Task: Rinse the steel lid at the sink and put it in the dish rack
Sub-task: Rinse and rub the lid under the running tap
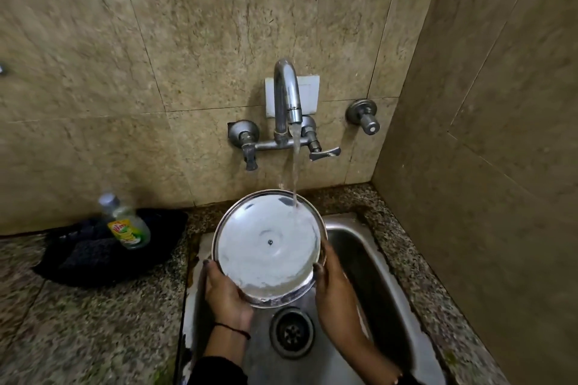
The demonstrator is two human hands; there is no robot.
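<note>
Two hands are closed on a steel lid (268, 248), which is held tilted above the sink (380, 284) with its hollow inner side turned up. The left hand (225, 292) is clasped on the rim at seven o'clock, the right hand (332, 286) at four o'clock. Water from the tap (286, 97) is seen striking the lid near one o'clock. A soap bottle (126, 222) is stood on a dark cloth (93, 259) at nine o'clock, and the drain (292, 331) is seen just below the lid at six o'clock.

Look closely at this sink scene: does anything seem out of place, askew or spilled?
One thing: the dish soap bottle lies tilted on a dark cloth left of the sink, not upright. Nothing looks spilled. Both hands hold the steel lid under the tap.
</note>
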